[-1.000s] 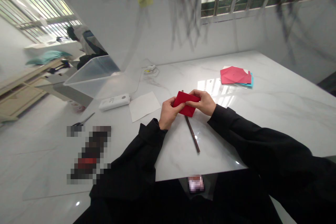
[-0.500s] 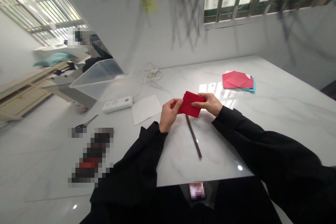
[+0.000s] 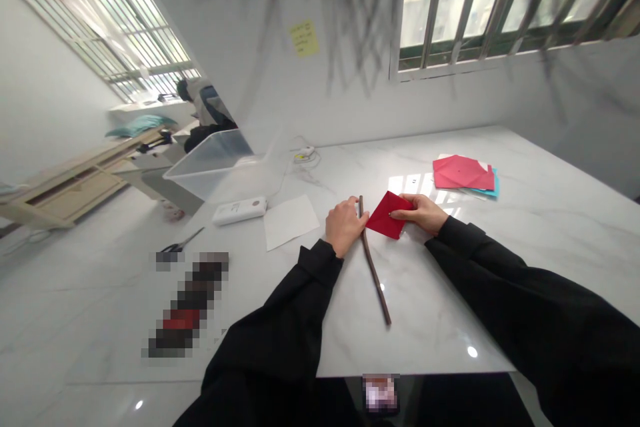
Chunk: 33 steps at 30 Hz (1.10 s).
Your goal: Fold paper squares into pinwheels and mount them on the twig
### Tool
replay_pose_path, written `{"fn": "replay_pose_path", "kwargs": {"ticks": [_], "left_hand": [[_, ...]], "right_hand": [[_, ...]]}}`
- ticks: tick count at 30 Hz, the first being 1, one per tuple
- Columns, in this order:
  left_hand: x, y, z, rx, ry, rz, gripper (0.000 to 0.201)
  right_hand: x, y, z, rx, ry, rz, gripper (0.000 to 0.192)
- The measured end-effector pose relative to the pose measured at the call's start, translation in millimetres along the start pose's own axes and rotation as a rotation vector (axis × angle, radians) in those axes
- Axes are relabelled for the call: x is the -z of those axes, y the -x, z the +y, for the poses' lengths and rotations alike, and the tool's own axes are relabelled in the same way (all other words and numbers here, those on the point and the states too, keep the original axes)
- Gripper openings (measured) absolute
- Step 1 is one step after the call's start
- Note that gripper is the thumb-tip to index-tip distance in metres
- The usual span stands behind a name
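Observation:
My right hand (image 3: 424, 213) pinches a piece of folded red paper (image 3: 387, 219) between thumb and fingers, just above the table. The paper is turned with one corner pointing up and another toward my left hand. My left hand (image 3: 345, 227) is closed about the upper part of a thin, slightly bent brown stick (image 3: 373, 267), its thumb crossing the stick and close to the paper's left corner. The stick's lower end points toward the table's front edge. My left fingertips are partly hidden.
A white sheet (image 3: 291, 221) and a white power strip-like device (image 3: 240, 211) lie to the left, near scissors (image 3: 183, 243) and a blurred dark item (image 3: 190, 303). Pink and blue papers (image 3: 464, 173) are stacked at the right. A clear bin (image 3: 215, 160) stands at the left.
My left hand has let go of the red paper and moved to the stick's upper end. The paper has turned in my right hand, and the view has shifted slightly.

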<state>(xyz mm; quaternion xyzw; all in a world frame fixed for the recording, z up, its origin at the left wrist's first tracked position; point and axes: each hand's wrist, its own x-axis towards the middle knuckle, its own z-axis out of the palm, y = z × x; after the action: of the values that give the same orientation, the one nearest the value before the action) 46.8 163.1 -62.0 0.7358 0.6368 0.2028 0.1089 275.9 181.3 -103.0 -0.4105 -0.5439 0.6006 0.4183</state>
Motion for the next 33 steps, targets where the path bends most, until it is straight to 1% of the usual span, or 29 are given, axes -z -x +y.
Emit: {"fn": "replay_pose_path", "kwargs": {"ticks": [2,3,5,6,8,9,10,11,13,15,19,22,25,28,33], "left_hand": [[-1.9,-5.9,1.1,0.014,0.023,-0.003,0.034],[-2.0,-7.6,-0.6,0.034,0.077,-0.006,0.037],[0.0,-8.6,-7.2,0.101,0.292,-0.05,0.047],[2.2,-7.7,-11.6,0.139,0.461,-0.107,0.05],[8.4,-3.8,-20.9,0.194,0.86,-0.321,0.044],[12.1,-0.8,-25.1,0.206,1.01,-0.44,0.042],[15.9,2.7,-28.6,0.205,1.112,-0.498,0.042],[19.5,6.5,-31.1,0.2,1.17,-0.514,0.042],[25.7,14.3,-32.1,0.173,1.188,-0.544,0.044],[29.3,21.3,-28.2,0.122,1.161,-0.586,0.047],[30.5,31.0,-14.0,-0.031,1.154,-0.65,0.067],[31.5,35.3,-6.4,-0.092,1.17,-0.683,0.075],[34.5,38.3,-2.2,-0.126,1.183,-0.702,0.077],[37.5,40.9,1.6,-0.139,1.203,-0.69,0.082],[39.4,44.1,7.2,-0.145,1.226,-0.672,0.074]], "right_hand": [[-2.5,0.7,-2.5,-0.001,-0.009,0.008,0.046],[-3.6,0.9,-3.7,0.004,-0.016,0.01,0.046],[-5.3,0.9,-5.7,0.027,-0.024,0.009,0.044],[-5.9,0.8,-6.7,0.045,-0.027,0.007,0.043],[-6.5,0.5,-8.9,0.082,-0.034,-0.001,0.041],[-6.6,0.5,-10.2,0.1,-0.04,-0.008,0.04],[-6.7,0.7,-11.6,0.115,-0.048,-0.019,0.039],[-6.8,1.1,-13.1,0.127,-0.058,-0.034,0.038],[-7.3,2.4,-15.9,0.146,-0.079,-0.066,0.035],[-8.4,4.1,-17.7,0.161,-0.1,-0.096,0.034],[-10.9,7.0,-18.4,0.178,-0.135,-0.173,0.032],[-12.0,8.9,-19.7,0.203,-0.161,-0.207,0.032],[-12.6,11.2,-23.9,0.233,-0.178,-0.216,0.03],[-12.6,13.0,-28.4,0.247,-0.185,-0.215,0.028],[-10.8,12.5,-28.0,0.27,-0.187,-0.217,0.026]]}}
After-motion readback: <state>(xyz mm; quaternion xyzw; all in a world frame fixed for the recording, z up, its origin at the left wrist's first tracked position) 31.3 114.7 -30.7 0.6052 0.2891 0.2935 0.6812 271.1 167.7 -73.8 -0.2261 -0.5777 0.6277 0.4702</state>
